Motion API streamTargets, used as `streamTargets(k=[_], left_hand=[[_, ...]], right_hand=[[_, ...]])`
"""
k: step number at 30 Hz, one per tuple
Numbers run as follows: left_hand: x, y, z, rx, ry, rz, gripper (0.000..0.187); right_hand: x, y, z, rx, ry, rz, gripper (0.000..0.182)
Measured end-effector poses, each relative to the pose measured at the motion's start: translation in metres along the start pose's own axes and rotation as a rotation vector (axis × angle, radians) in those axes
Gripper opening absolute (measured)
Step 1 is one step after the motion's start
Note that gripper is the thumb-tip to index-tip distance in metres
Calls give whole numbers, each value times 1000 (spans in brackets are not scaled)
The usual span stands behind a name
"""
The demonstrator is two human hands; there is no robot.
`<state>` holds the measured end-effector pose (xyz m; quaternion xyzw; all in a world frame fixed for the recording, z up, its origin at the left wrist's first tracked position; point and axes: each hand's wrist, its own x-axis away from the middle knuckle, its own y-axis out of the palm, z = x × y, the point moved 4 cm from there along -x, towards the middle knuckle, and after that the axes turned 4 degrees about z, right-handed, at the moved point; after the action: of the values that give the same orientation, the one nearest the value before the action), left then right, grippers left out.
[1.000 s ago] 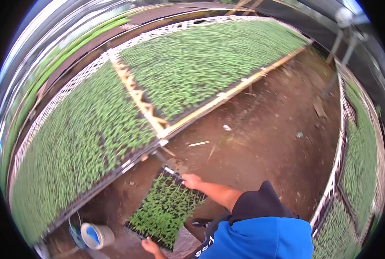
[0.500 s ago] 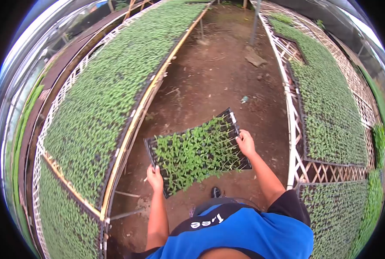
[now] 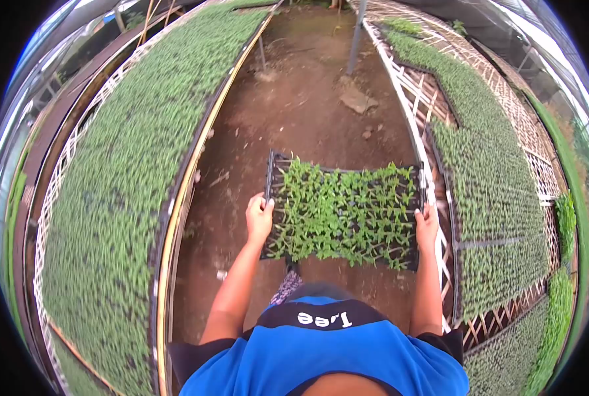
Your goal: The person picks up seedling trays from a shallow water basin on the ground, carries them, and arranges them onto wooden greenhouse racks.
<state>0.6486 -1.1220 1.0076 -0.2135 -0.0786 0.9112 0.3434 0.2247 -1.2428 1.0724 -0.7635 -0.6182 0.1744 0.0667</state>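
Over dirt path (image 3: 307, 92), between left table (image 3: 176, 228) and right table (image 3: 433, 98): black tray (image 3: 270, 175) of seedlings (image 3: 347, 211). Gripped at left rim by closed left hand (image 3: 259, 216), at right rim by closed right hand (image 3: 427, 228). Right edge near right table; wider gap leftward, bare path ahead. One tray, two hands, two flanking tables.

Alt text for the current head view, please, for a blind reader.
A person's left hand and right hand hold opposite ends of a black tray of green seedlings over a dirt path. Benches of more seedlings line both sides.
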Motion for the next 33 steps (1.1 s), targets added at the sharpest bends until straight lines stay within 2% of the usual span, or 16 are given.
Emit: streamTargets(k=[1,5,8,9,10,11,12,13,15,18,19,21,22,28,31,33], left_hand=[[-32,20,1,1,6,-31,25],[-148,94,-2,66,-11,-122,24],[-228,150,3,91,66,-144,25],[-253,170,0,126,57,-151,25],[-275,188,-5,152,46,-153,25],[-298,208,-7,170,48,-152,25],[-323,228,-12,173,72,-161,25],[-348,247,-19,176,90,-164,25],[-401,286,-37,179,74,-173,25],[-485,333,-61,123,34,-157,23],[-514,344,-66,107,75,-92,23],[-575,362,-80,53,111,-58,23],[-605,366,-75,47,71,-8,25],[-781,429,-116,-41,101,169,26],[-874,475,-149,-39,117,196,25],[-941,511,-165,-40,169,196,25]], right_hand=[[-25,11,-5,85,-218,79,11],[-108,41,-12,89,5,173,20],[-172,69,-11,75,-62,266,22],[-189,83,-26,102,42,267,21],[-212,97,-15,110,-31,281,14],[-238,111,-5,119,-108,295,12],[-264,128,3,75,-93,301,14],[-288,150,-1,-14,-42,307,16],[-351,189,11,82,-139,285,23],[-446,258,13,199,-62,258,14],[-482,283,17,120,-57,226,10],[-556,334,29,113,-261,161,20],[-584,364,11,43,-145,121,20],[-778,528,9,-47,-171,15,23],[-866,602,9,-137,-96,-28,22],[-931,643,11,-193,-158,-18,21]])
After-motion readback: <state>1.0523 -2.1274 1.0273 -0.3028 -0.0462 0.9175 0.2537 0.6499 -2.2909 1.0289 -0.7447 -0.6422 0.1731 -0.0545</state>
